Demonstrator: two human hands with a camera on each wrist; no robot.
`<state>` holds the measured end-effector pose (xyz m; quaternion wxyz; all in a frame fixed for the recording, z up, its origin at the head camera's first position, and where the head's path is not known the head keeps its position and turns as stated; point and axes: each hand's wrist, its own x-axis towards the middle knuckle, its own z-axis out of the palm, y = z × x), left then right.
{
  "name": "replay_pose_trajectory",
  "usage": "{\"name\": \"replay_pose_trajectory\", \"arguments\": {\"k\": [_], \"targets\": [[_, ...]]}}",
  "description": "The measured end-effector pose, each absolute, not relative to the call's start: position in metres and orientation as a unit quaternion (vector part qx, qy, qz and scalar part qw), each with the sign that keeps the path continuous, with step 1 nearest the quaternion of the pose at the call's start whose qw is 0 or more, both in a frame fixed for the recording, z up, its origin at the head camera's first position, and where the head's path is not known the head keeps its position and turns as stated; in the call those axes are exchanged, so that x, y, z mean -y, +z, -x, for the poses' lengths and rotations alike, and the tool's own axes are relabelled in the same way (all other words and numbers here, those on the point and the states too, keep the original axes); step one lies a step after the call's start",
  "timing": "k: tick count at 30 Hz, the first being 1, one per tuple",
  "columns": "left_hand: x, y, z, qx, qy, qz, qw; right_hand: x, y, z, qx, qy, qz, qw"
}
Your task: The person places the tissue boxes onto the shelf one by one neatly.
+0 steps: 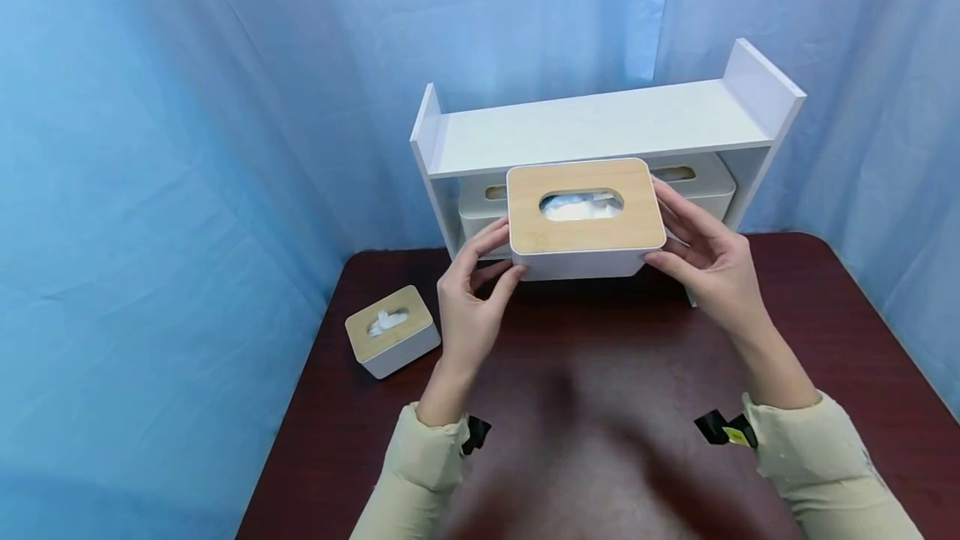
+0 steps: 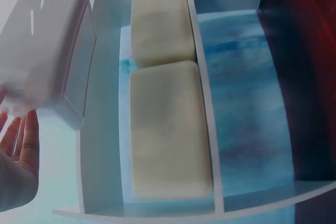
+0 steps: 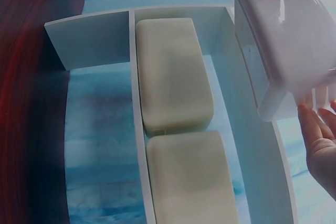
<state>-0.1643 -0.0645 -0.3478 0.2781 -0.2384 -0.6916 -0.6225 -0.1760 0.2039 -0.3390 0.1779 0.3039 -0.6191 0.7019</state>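
Both hands hold up a white tissue box [image 1: 585,236] with a light wooden lid, tissue showing in its oval slot. My left hand [image 1: 474,294] grips its left end, the thumb at the front lower corner. At the right end, my right hand [image 1: 705,261] pinches it the same way. The box is raised level with the upper board of a white shelf [image 1: 600,127], in front of it. From the left wrist view, two more tissue boxes [image 2: 168,129] stand side by side in the compartment beneath that board; the held box [image 2: 44,51] is outside, above them.
Another wood-lidded tissue box [image 1: 393,332] stands at the left on the dark red table [image 1: 585,373]. The shelf's raised side panel [image 1: 763,94] rises above its upper board at the right. A blue curtain [image 1: 300,90] hangs behind and along the left.
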Motion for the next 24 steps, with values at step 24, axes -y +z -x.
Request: {"name": "replay_pose_trajectory", "arguments": {"k": [24], "targets": [[0.088,-0.287,0.203,0.719,-0.570,0.209,0.337,-0.164,-0.272,0.221,0.604,0.712,-0.302,0.192]]}}
